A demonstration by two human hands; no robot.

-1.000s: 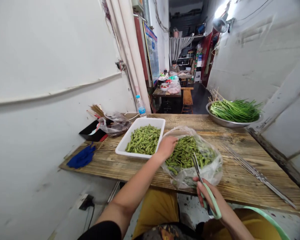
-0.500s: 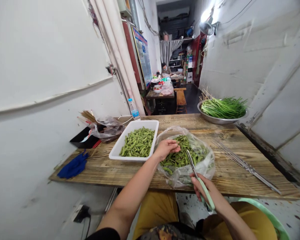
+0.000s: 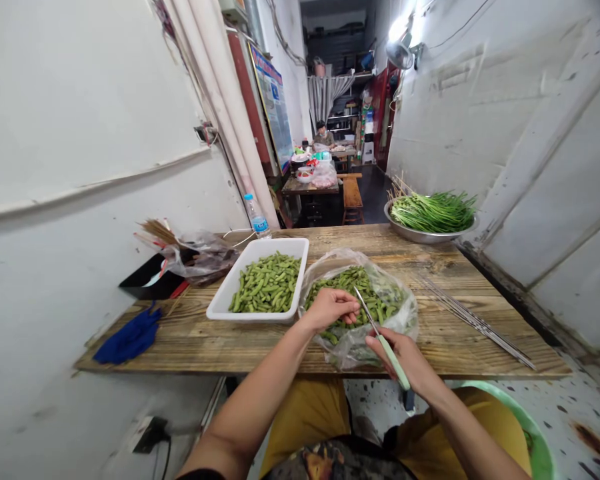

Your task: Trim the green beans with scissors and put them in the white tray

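Observation:
Over a clear plastic bag [image 3: 409, 320] of green soybean pods [image 3: 350, 280], my left hand [image 3: 333, 308] has its fingertips pinched together. What sits between them, if anything, is too small to make out against the pods. My right hand [image 3: 405, 357] is closed around scissors [image 3: 391, 360] with pale green handles. Their blades point up and left over the bag, close to my left fingertips, and look nearly closed. Left of the bag stands a white plastic tub [image 3: 215, 308] holding more pods.
A metal bowl [image 3: 420, 235] of green stalks stands at the back right, with metal skewers [image 3: 480, 323] in front of it. At left lie a blue cloth [image 3: 129, 339], a black tray [image 3: 147, 283] and a water bottle [image 3: 257, 219]. A person [image 3: 323, 137] sits far back.
My left hand has moved down and nearer to me over the bag. The scissors have come up and left, closer to my left fingertips. The whole view has shifted slightly.

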